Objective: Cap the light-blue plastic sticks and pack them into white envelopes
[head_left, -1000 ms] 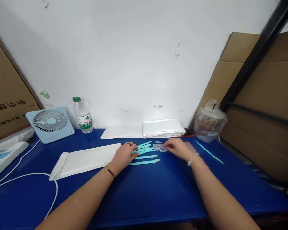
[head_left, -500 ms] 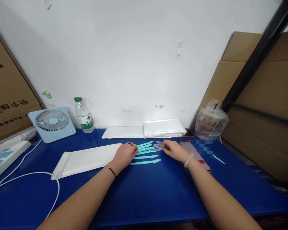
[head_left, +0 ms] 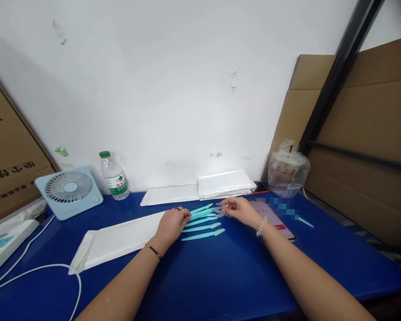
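Several turquoise eyebrow razors (head_left: pixel 203 235) lie side by side on the blue table, their blade ends to the right. My left hand (head_left: pixel 175 222) is closed over the handle ends of the upper ones, its fingertips pinching a razor handle. Beyond the blade ends, small clear plastic caps (head_left: pixel 219 214) rest in a little group. Thumb and forefinger of my right hand (head_left: pixel 240 211) are closed on one of these clear caps. A white padded mailer (head_left: pixel 120 238) lies flat to the left, partly under or behind my left hand.
More white mailers (head_left: pixel 226 183) lie along the wall. A phone (head_left: pixel 280 223) and a lone razor (head_left: pixel 305 222) are on the right, near a bagged drink cup (head_left: pixel 287 174). A bottle (head_left: pixel 115 178), fan (head_left: pixel 70 189), power strip (head_left: pixel 6 247) and white cable (head_left: pixel 36 267) occupy the left.
My right hand has gone from curled fingers to a more extended pinch at the caps. The left hand stays by the handles. The camera view has tilted and shifted slightly.
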A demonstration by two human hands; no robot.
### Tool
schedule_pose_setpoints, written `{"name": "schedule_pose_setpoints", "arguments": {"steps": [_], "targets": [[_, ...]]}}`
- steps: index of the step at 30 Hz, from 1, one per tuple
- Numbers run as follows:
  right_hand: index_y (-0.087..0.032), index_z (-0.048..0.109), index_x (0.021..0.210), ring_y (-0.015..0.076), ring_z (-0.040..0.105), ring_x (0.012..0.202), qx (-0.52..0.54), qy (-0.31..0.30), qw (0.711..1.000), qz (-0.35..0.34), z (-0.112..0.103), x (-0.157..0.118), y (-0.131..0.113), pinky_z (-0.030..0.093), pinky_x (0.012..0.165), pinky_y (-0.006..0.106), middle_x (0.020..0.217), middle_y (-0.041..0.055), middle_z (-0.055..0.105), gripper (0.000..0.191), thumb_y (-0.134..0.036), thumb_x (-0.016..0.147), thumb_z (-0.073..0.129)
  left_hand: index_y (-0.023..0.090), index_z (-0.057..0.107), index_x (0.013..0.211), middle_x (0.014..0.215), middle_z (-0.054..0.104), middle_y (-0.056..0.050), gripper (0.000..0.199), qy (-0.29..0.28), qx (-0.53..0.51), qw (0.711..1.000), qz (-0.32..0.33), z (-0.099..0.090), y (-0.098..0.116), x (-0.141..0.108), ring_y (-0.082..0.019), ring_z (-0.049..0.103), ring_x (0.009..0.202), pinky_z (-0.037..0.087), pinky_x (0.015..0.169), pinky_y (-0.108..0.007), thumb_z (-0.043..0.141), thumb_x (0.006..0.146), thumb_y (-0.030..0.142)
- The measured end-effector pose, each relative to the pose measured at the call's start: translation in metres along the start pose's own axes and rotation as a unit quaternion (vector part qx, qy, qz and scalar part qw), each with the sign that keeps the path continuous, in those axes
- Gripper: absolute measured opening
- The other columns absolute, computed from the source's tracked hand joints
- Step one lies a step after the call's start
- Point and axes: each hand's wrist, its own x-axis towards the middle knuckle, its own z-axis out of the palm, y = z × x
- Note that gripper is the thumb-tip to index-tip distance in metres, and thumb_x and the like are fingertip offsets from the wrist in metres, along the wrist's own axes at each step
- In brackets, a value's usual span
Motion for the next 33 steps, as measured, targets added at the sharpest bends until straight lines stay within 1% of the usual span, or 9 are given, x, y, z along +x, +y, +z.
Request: {"name": "schedule_pose_setpoints", "arguments": {"steps": [2, 4, 8, 10, 13, 17, 20, 29, 33], "targets": [[-0.013, 0.063, 0.093, 0.0142, 0.059, 0.055, 0.031, 0.009, 0.999, 0.021, 0.0, -0.001, -0.005, 0.048, 0.053, 0.026, 0.061, 0.0011, 0.06, 0.032, -0.04, 0.076, 0.06, 0.021, 0.061, 0.087, 0.085, 0.063, -0.002, 0.021, 0.004, -0.017, 1.0, -0.005, 0.001, -0.001, 0.0, -0.016, 0.057, 0.077, 0.037, 0.066, -0.026, 0.041, 0.089, 0.027], [-0.014, 0.062, 0.088, 0.0141, 0.058, 0.053, 0.034, 0.035, 0.999, 0.021, -0.001, -0.001, -0.01, 0.047, 0.049, 0.025, 0.059, 0.0006, 0.059, 0.034, -0.045, 0.076, 0.06, 0.021, 0.06, 0.088, 0.086, 0.063, -0.002, 0.021, 0.009, -0.036, 0.999, -0.013, 0.001, -0.001, 0.001, -0.016, 0.057, 0.076, 0.037, 0.066, -0.025, 0.04, 0.089, 0.028], [-0.015, 0.062, 0.081, 0.0126, 0.057, 0.054, -0.011, 0.063, 0.998, -0.021, -0.002, -0.002, -0.013, 0.045, 0.053, 0.023, 0.06, -0.0002, 0.059, 0.026, -0.041, 0.076, 0.061, 0.021, 0.058, 0.087, 0.085, 0.062, -0.002, 0.022, 0.005, -0.069, 0.997, -0.033, 0.001, 0.0, 0.001, -0.016, 0.057, 0.075, 0.038, 0.065, -0.026, 0.037, 0.09, 0.03], [-0.016, 0.061, 0.087, 0.0114, 0.055, 0.054, -0.035, 0.063, 0.996, -0.046, -0.002, -0.002, -0.012, 0.044, 0.054, 0.023, 0.062, -0.001, 0.058, 0.02, -0.034, 0.079, 0.057, 0.021, 0.057, 0.088, 0.087, 0.062, -0.003, 0.023, 0.006, -0.086, 0.996, -0.038, 0.001, 0.001, 0.002, -0.016, 0.056, 0.075, 0.038, 0.065, -0.026, 0.036, 0.09, 0.03], [-0.018, 0.059, 0.098, 0.0107, 0.052, 0.055, -0.055, 0.059, 0.994, -0.078, -0.003, -0.002, -0.01, 0.043, 0.055, 0.022, 0.065, -0.0016, 0.059, 0.02, -0.028, 0.081, 0.055, 0.02, 0.055, 0.087, 0.089, 0.061, -0.003, 0.024, 0.012, -0.102, 0.994, -0.04, 0.0, 0.0, 0.003, -0.016, 0.056, 0.077, 0.04, 0.066, -0.027, 0.034, 0.09, 0.03], [-0.016, 0.065, 0.088, 0.0132, 0.055, 0.063, -0.076, 0.04, 0.992, -0.098, -0.006, -0.005, -0.015, 0.045, 0.06, 0.025, 0.073, 0.0032, 0.063, 0.016, -0.027, 0.083, 0.054, 0.02, 0.055, 0.086, 0.089, 0.061, -0.004, 0.024, 0.016, -0.105, 0.994, -0.038, -0.001, -0.001, 0.004, -0.017, 0.056, 0.079, 0.04, 0.068, -0.028, 0.033, 0.09, 0.029], [-0.017, 0.067, 0.089, 0.0139, 0.055, 0.067, -0.083, 0.046, 0.989, -0.115, -0.007, -0.006, -0.019, 0.045, 0.063, 0.026, 0.078, 0.0046, 0.063, 0.017, -0.026, 0.084, 0.053, 0.02, 0.055, 0.085, 0.088, 0.061, -0.004, 0.024, 0.02, -0.104, 0.994, -0.032, -0.001, -0.001, 0.004, -0.016, 0.056, 0.076, 0.04, 0.067, -0.027, 0.033, 0.09, 0.029], [-0.018, 0.067, 0.091, 0.0143, 0.057, 0.07, -0.074, 0.04, 0.989, -0.121, 0.001, -0.005, -0.02, 0.046, 0.066, 0.027, 0.082, 0.0045, 0.064, 0.016, -0.025, 0.084, 0.054, 0.021, 0.055, 0.088, 0.09, 0.06, -0.004, 0.024, 0.016, -0.09, 0.996, -0.025, -0.002, 0.003, 0.002, -0.016, 0.055, 0.076, 0.04, 0.066, -0.027, 0.032, 0.09, 0.028], [-0.018, 0.067, 0.091, 0.0129, 0.059, 0.065, -0.028, 0.011, 0.994, -0.103, 0.007, -0.005, -0.02, 0.047, 0.062, 0.025, 0.081, 0.0044, 0.064, 0.019, -0.03, 0.083, 0.055, 0.021, 0.056, 0.088, 0.09, 0.06, -0.004, 0.023, 0.018, -0.091, 0.996, -0.016, -0.001, 0.007, 0.001, -0.016, 0.055, 0.075, 0.04, 0.068, -0.027, 0.034, 0.09, 0.029]]}}
